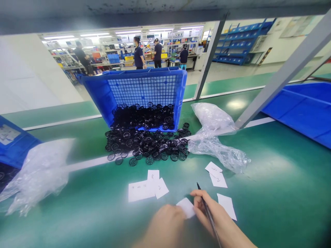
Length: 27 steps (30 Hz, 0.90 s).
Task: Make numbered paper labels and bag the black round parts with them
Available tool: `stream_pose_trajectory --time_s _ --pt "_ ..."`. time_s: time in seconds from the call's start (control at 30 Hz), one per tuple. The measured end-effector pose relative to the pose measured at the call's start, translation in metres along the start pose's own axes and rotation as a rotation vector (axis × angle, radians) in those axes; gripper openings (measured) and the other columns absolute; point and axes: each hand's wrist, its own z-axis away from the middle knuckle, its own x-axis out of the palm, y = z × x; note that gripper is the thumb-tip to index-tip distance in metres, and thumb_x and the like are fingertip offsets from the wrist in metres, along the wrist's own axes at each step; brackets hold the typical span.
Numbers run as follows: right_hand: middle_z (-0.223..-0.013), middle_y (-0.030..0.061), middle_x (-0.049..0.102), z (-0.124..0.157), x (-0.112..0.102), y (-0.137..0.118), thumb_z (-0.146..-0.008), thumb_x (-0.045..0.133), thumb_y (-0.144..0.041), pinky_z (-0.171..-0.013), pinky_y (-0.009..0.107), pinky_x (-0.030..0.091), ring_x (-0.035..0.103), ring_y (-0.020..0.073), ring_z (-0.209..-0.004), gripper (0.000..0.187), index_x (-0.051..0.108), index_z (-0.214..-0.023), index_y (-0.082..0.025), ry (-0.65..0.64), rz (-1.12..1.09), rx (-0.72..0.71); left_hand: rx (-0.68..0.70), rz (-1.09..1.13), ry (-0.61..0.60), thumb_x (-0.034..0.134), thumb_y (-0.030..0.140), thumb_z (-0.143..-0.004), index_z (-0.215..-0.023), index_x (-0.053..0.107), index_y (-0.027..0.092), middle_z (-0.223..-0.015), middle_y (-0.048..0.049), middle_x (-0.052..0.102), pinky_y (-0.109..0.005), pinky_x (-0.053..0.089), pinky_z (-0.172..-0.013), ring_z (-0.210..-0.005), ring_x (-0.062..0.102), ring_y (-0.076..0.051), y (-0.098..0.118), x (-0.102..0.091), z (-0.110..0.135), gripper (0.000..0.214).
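Note:
A dark pen [209, 215] is gripped in my right hand [216, 215], its tip pointing away from me above the green tabletop. My left hand [165, 222] is smeared by motion, and its fingertips reach the left edge of a small white slip of paper [186, 207]. Whether they pinch the slip I cannot tell. Further left lie a larger paper [141, 191] with faint writing, a slip marked 8 [153, 175] and a slip marked 2 [161, 188]. To the right, two overlapping written slips [217, 178] and another white slip [227, 206] rest on the table.
A blue crate [182, 100] lies tipped on its side, spilling black spoked wheel-like parts [150, 144] onto the table [103, 206]. Clear plastic bags [217, 124] sit right of it, with another bag [43, 172] at left. Blue bins [302, 110] stand at both sides; people work beyond.

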Motion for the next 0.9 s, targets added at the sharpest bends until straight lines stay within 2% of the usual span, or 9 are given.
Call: stream_pose_trajectory --time_s 0.1,0.17,0.2,0.27,0.37,0.47,0.57,0.67,0.9 --pt "-0.088 -0.0031 0.058 -0.005 -0.017 -0.025 -0.102 0.044 -0.029 -0.074 0.022 0.049 0.059 0.0126 -0.076 0.02 0.047 -0.121 -0.029 -0.175 -0.034 0.009 -0.414 0.35 0.005 0.037 0.014 -0.094 -0.106 0.065 0.017 -0.097 -0.0079 0.069 -0.028 0.05 -0.077 -0.088 0.064 -0.017 0.01 -0.024 -0.012 0.03" --pt "-0.089 -0.0033 0.058 -0.007 -0.024 -0.042 -0.102 0.046 -0.029 -0.074 0.023 0.048 0.057 0.0132 -0.077 0.017 0.051 -0.118 -0.03 -0.28 -0.055 0.017 -0.641 0.508 -0.054 0.046 0.021 -0.093 -0.102 0.067 0.019 -0.097 -0.0063 0.069 -0.029 0.046 -0.079 -0.089 0.062 -0.018 0.016 -0.037 -0.023 0.022" --pt "-0.089 -0.0032 0.058 -0.008 -0.026 -0.05 -0.102 0.046 -0.028 -0.075 0.023 0.048 0.057 0.0136 -0.079 0.016 0.053 -0.116 -0.03 -0.313 -0.064 0.016 -0.697 0.598 -0.079 0.055 0.026 -0.09 -0.099 0.068 0.018 -0.096 -0.0054 0.069 -0.029 0.045 -0.08 -0.089 0.062 -0.018 0.018 -0.04 -0.027 0.017" --pt "-0.091 -0.0026 0.06 -0.011 -0.025 -0.059 -0.102 0.047 -0.027 -0.077 0.024 0.049 0.059 0.014 -0.082 0.016 0.055 -0.115 -0.031 -0.337 -0.073 -0.007 -0.739 0.83 -0.121 0.07 0.035 -0.081 -0.092 0.068 0.016 -0.095 -0.0053 0.07 -0.029 0.043 -0.081 -0.09 0.061 -0.019 0.019 -0.041 -0.031 0.022" --pt "-0.091 -0.0018 0.062 -0.014 -0.019 -0.058 -0.102 0.047 -0.027 -0.074 0.024 0.05 0.061 0.0141 -0.081 0.015 0.056 -0.114 -0.029 -0.242 -0.001 -0.106 -0.815 1.094 -0.103 0.079 0.047 -0.073 -0.084 0.063 0.013 -0.087 -0.0041 0.065 -0.027 0.041 -0.074 -0.081 0.056 -0.016 0.017 -0.037 -0.029 0.039" --pt "-0.084 0.0 0.062 -0.013 -0.015 -0.043 -0.103 0.047 -0.023 -0.065 0.025 0.048 0.061 0.015 -0.072 0.014 0.059 -0.109 -0.026 -0.046 0.17 -0.35 -0.892 1.12 -0.074 0.078 0.053 -0.073 -0.082 0.06 0.013 -0.074 0.0013 0.055 -0.024 0.033 -0.067 -0.07 0.045 -0.011 0.017 -0.038 -0.027 0.045" --pt "-0.081 0.0 0.063 -0.007 -0.016 -0.033 -0.101 0.048 -0.017 -0.062 0.025 0.046 0.06 0.0147 -0.069 0.013 0.058 -0.103 -0.024 0.015 0.236 -0.479 -0.889 1.138 -0.074 0.076 0.056 -0.073 -0.081 0.058 0.014 -0.072 0.003 0.051 -0.024 0.032 -0.067 -0.068 0.043 -0.01 0.021 -0.044 -0.03 0.047" --pt "-0.08 -0.0014 0.062 -0.003 -0.019 -0.034 -0.102 0.048 -0.022 -0.062 0.023 0.046 0.06 0.0132 -0.067 0.011 0.057 -0.096 -0.025 -0.026 0.181 -0.342 -0.886 1.107 -0.086 0.076 0.053 -0.073 -0.081 0.059 0.014 -0.073 0.002 0.052 -0.024 0.033 -0.066 -0.07 0.045 -0.011 0.026 -0.047 -0.033 0.043" --pt "-0.075 -0.0042 0.058 -0.007 -0.023 -0.054 -0.1 0.049 -0.034 -0.062 0.024 0.038 0.054 0.0138 -0.068 0.019 0.061 -0.088 -0.025 -0.254 0.064 -0.015 -0.855 1.049 -0.117 0.072 0.043 -0.073 -0.086 0.063 0.01 -0.076 -0.0013 0.056 -0.025 0.036 -0.064 -0.069 0.048 -0.012 0.027 -0.041 -0.028 0.037"
